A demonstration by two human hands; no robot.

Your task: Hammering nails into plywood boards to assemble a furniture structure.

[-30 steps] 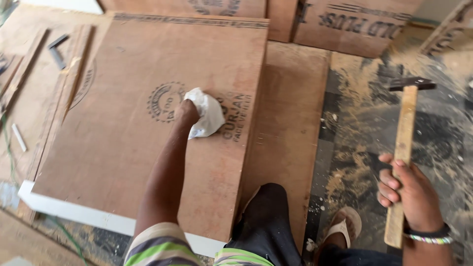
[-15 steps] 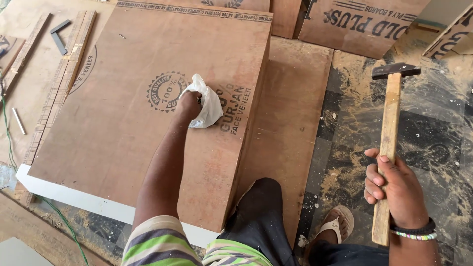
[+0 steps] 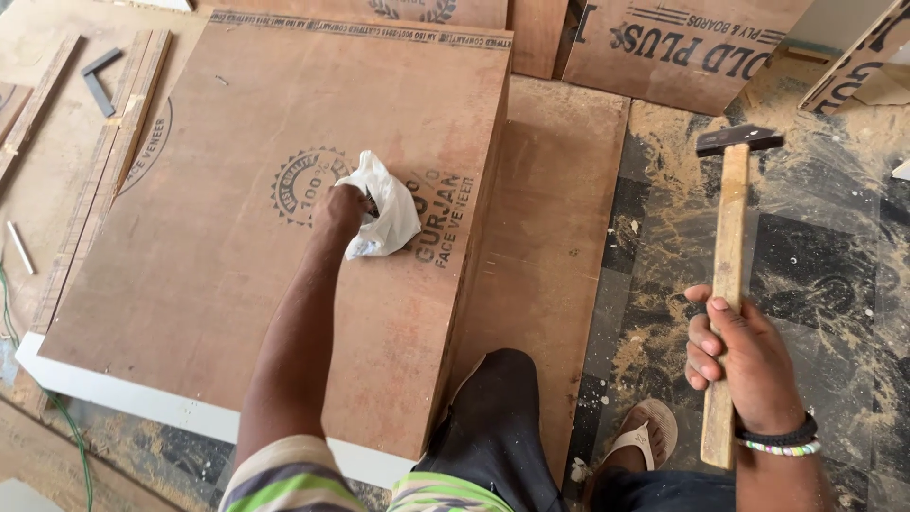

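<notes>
1. Currently, my left hand (image 3: 339,207) is clenched on a crumpled white cloth (image 3: 381,210), pressing it flat against the large reddish-brown plywood sheet (image 3: 237,237) near the round printed stamp; my arm is stretched out so the cloth reaches the middle of the board.
2. My right hand (image 3: 739,356) grasps the lower handle of a wooden-handled hammer with a dark steel head (image 3: 730,237), fingers wrapped round it, held upright and well apart from the sheet, over the sawdust-strewn tiled floor (image 3: 834,256).
3. My foot in a pale sandal (image 3: 643,436) rests on the floor beside the board's edge.
4. Compared with half a second ago, the hammer stands nearer vertical, and the cloth sits at much the same spot by the stamp.
</notes>
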